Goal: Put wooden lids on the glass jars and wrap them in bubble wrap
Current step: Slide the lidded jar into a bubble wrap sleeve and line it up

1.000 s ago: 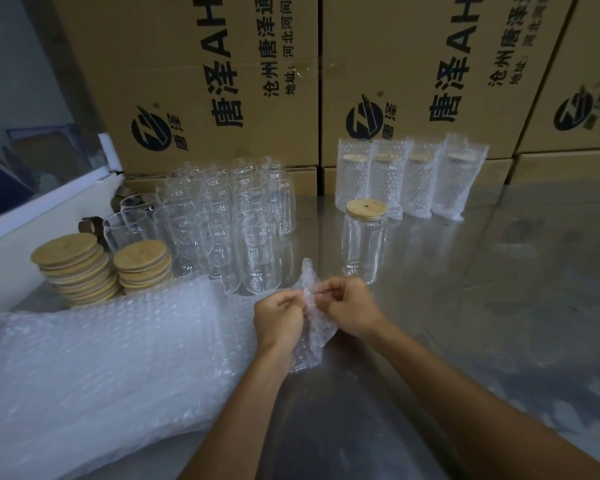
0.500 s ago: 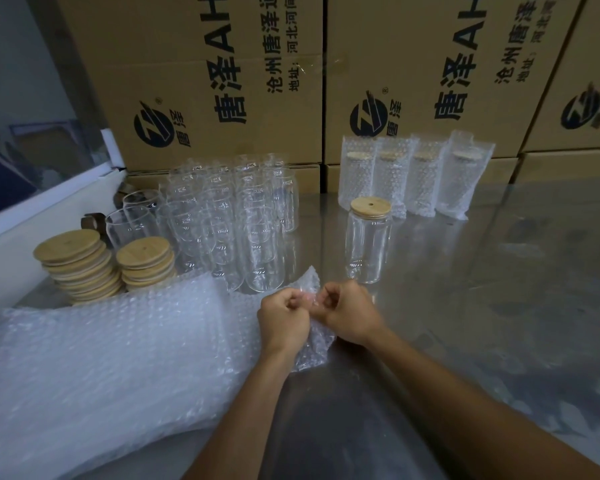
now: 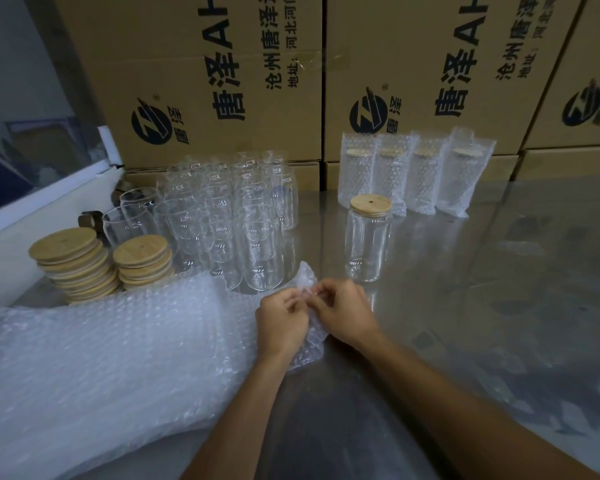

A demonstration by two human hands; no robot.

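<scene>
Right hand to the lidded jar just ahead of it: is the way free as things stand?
Probably yes. The lidded jar stands alone on the bare table, just beyond the right hand, with nothing between them. But that hand and the left hand both pinch the bubble wrap piece, so it must let go first.

Across the second, the left hand [image 3: 280, 322] and the right hand [image 3: 342, 315] draw closer together at the top edge of the bubble wrap bag [image 3: 307, 308], until their fingers [image 3: 317, 295] nearly meet where they pinch it. The free upper corner of the bag, which stood up above the knuckles a second ago, now leans lower and to the left, and the part hanging beneath the hands looks more crumpled.
</scene>
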